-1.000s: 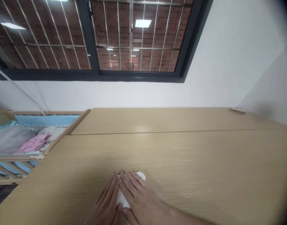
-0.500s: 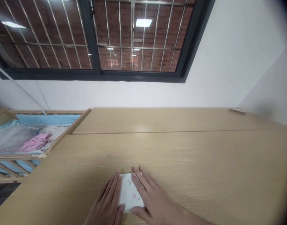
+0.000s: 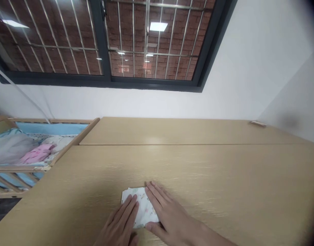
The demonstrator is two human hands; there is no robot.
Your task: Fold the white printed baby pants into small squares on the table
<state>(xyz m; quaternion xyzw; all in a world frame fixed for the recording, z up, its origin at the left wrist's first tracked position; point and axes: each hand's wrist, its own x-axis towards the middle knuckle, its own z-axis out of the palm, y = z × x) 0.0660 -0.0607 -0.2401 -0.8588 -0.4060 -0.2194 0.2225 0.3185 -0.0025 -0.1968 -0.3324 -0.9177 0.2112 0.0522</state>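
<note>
Folded cloth, white with a small print, at six o'clock on the wooden table. Left hand: fingers together, flat on the cloth's lower left, no grip. Right hand: fingers slightly spread, flat on its right side, no grip. Crib at ten o'clock.

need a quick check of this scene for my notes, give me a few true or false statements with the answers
1. The left hand and the right hand both lie flat on a folded white printed cloth. True.
2. The cloth lies on the floor. False: it lies on a light wood tabletop.
3. A pink garment lies in the wooden crib at the left. True.
4. The right hand grips a pair of scissors. False: it is open and holds no tool.
</note>
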